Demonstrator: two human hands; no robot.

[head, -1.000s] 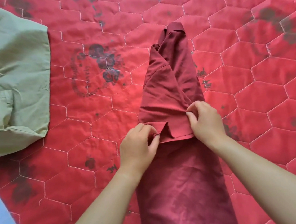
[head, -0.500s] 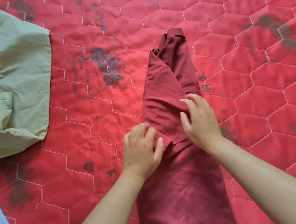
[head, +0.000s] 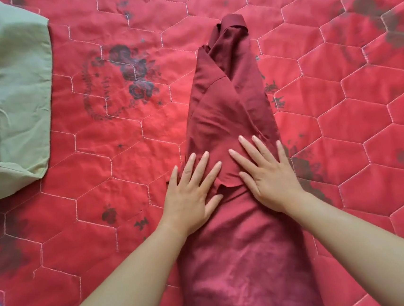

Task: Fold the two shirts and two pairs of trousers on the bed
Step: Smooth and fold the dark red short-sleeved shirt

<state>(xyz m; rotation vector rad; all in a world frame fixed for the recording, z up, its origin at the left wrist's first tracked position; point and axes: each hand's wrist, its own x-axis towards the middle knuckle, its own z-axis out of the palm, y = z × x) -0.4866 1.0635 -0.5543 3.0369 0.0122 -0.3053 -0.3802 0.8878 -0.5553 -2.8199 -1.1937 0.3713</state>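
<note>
Hands (head: 189, 193) (head: 269, 179) flat on lengthwise maroon shirt (head: 243, 260), collar end farthest away

The shirt (head: 229, 115) is plain dark red, like wine. The bed cover (head: 340, 114) under it is a brighter red, stitched with pale thread in hexagons and printed with dark grey roses (head: 136, 70). The garment (head: 5, 97) at the left is plain light green.

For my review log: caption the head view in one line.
Left hand and right hand press flat on a narrow-folded maroon shirt on the red quilt, green garment aside.
</note>
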